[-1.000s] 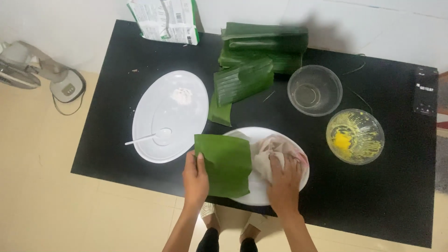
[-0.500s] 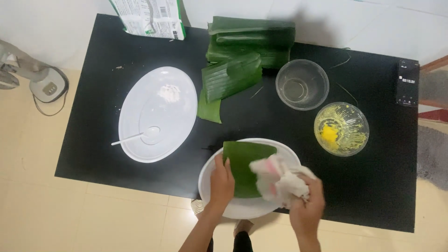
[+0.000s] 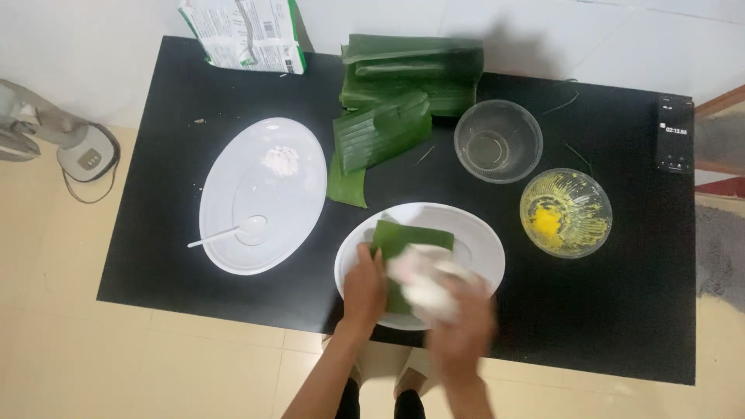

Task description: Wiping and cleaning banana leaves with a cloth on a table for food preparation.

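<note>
banana leaf [image 3: 403,242] lies lengthwise left-right on plate [image 3: 481,233], left hand [image 3: 363,287] pressing, right hand [image 3: 462,330] clutching cloth [image 3: 425,283].

We see two bare forearms coming up from the bottom edge, no sleeves on either one, no watch, no bracelet, nothing at the wrists. The left hand [image 3: 363,285] shows clearly: no glove, no ring that we can make out, the fingers slim. The right hand [image 3: 463,334] is smeared by motion blur, so we cannot make out its fingers or nails; it too looks ungloved. Below, between the forearms, we catch a strip of dark clothing, black or nearly so, on the lower body. Just above that we see a pale patch, too small and too hidden for us to tell what it is.
</note>
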